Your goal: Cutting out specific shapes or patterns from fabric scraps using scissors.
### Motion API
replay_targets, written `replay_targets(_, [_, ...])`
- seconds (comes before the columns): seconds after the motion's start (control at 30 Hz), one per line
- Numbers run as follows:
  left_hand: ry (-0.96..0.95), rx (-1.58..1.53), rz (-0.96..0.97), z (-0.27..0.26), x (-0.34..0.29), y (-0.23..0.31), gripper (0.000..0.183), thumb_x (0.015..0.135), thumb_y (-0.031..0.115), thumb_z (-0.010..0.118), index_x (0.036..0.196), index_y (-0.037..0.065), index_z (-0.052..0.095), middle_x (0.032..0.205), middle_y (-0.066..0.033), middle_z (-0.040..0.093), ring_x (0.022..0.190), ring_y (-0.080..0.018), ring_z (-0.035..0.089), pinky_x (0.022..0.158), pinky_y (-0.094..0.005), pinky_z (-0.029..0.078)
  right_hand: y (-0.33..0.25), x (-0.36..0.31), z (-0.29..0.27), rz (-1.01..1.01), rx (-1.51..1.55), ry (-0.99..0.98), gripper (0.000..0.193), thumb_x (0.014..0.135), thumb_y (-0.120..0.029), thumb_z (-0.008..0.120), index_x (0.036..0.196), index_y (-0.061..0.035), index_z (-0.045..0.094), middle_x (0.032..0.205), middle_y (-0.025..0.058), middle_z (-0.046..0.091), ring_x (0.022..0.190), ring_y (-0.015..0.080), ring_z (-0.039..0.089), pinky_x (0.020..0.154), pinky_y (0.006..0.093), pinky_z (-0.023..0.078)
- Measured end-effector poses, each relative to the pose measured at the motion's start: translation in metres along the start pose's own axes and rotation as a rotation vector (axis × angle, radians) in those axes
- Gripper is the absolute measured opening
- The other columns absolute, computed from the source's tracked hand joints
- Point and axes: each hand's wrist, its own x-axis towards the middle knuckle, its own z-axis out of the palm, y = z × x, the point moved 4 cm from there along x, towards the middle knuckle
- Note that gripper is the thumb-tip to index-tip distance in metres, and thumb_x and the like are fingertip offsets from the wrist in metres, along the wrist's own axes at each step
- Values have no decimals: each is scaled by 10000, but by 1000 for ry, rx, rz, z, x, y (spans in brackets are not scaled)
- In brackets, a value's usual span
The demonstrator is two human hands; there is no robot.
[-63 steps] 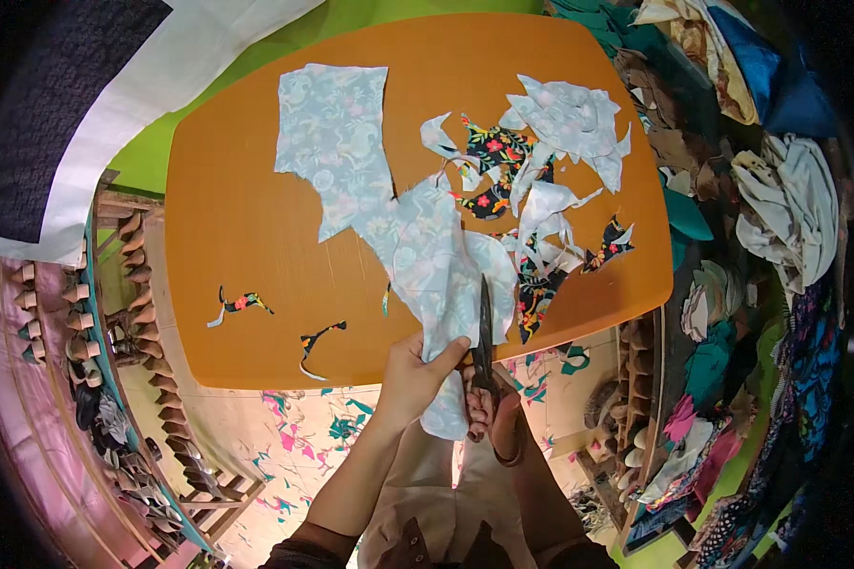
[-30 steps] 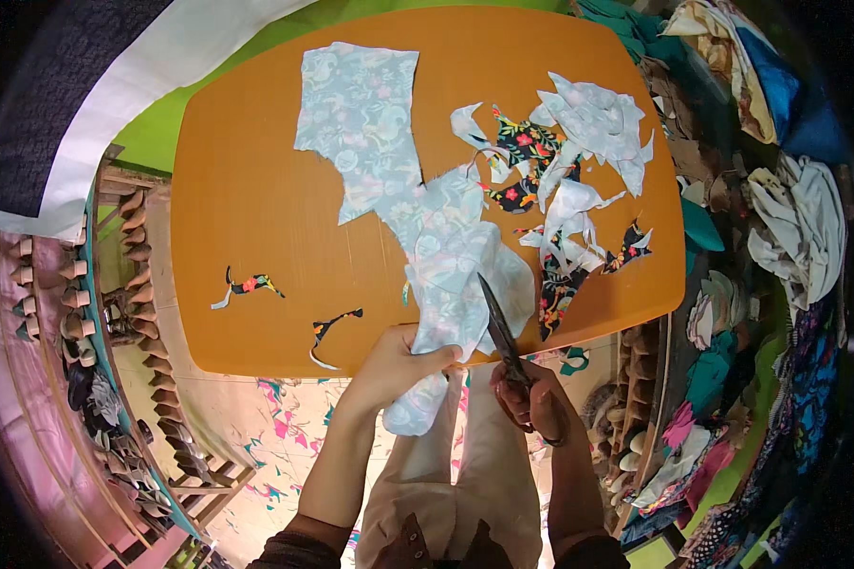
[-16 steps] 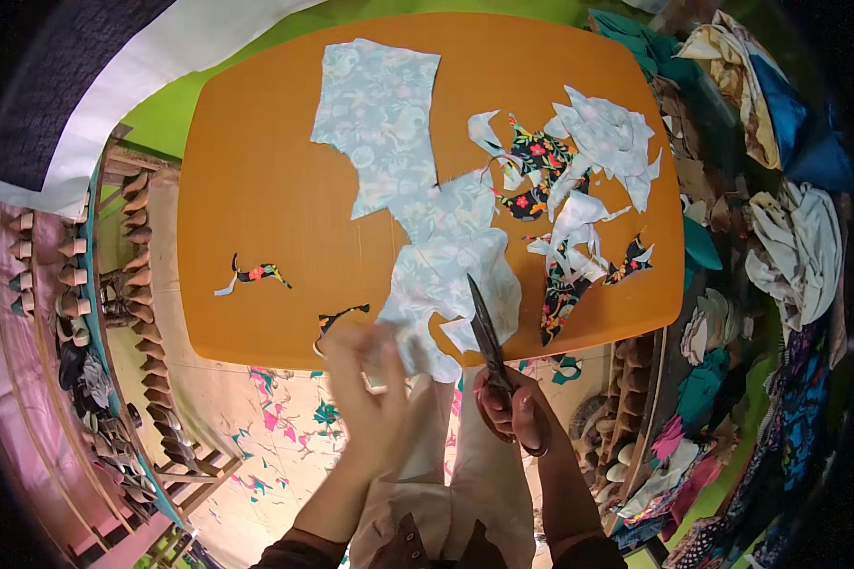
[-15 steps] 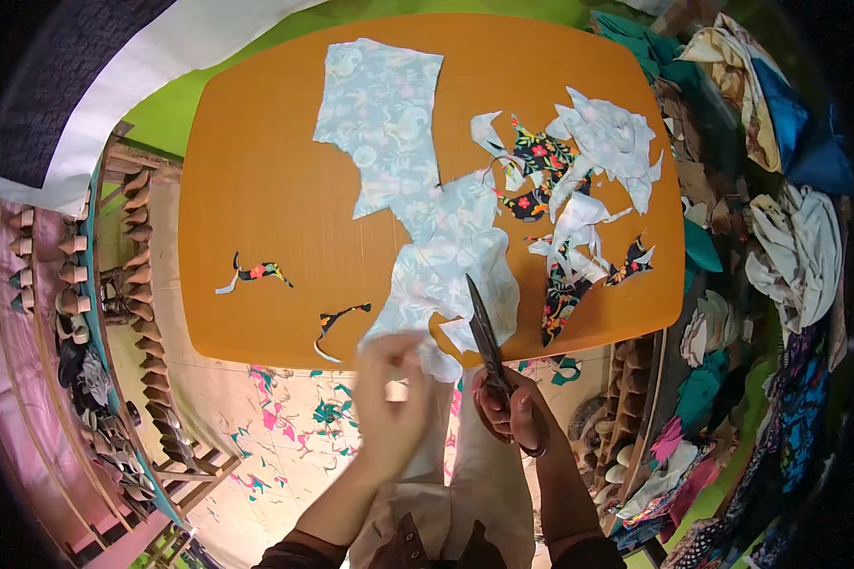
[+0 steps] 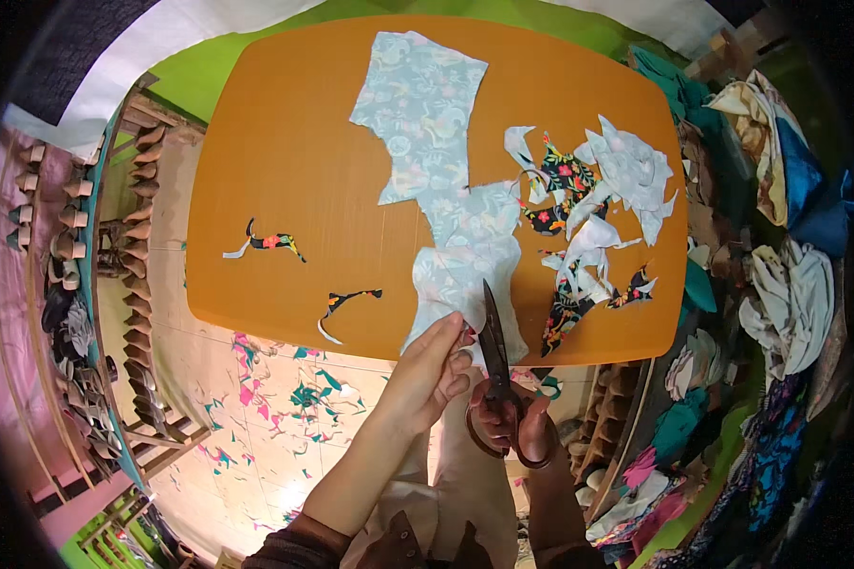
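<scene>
Pale blue patterned cloth lies on the orange desk, its near end at the front edge. Of the 2 hands, the left hand pinches that end; the right hand grips dark scissors over it.

One orange tabletop, one pair of dark scissors, one person's left grip, one right grip, two little flowery scraps on the left, a messy scrap pile too jumbled to count
</scene>
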Motion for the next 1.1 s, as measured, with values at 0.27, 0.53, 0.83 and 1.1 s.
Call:
replay_targets(0.27, [87, 21, 441, 10, -1, 7, 116, 825, 183, 545, 790, 90, 486, 647, 47, 447, 554, -28, 400, 490, -162, 311, -11, -2, -8, -6, -39, 52, 884, 510, -789, 425, 936, -15, 431, 613, -44, 289, 445, 18, 237, 362, 176, 175])
replay_targets(0.53, [-35, -115, 217, 11, 9, -11, 177, 840, 189, 518, 929, 40, 486, 864, 11, 502, 782, -54, 461, 719, -187, 373, -9, 0, -12, -43, -101, -14, 849, 572, -751, 415, 952, 7, 451, 617, -45, 316, 440, 12, 276, 356, 160, 217])
replay_targets(0.83, [70, -149, 497, 19, 8, -2, 176, 841, 180, 516, 960, 55, 485, 867, 5, 543, 766, -51, 492, 676, -195, 392, -18, -3, -22, -24, -115, -43, 834, 586, -754, 448, 989, -24, 439, 614, -86, 294, 474, -6, 249, 392, 153, 181])
replay_targets(1.1, [343, 257, 974, 12, 3, -3, 148, 838, 131, 515, 923, 13, 492, 654, 56, 472, 550, 5, 365, 480, -151, 274, -22, -5, -26, -24, -247, 43, 820, 576, -767, 422, 950, -38, 438, 617, -63, 291, 454, 2, 243, 376, 153, 189])
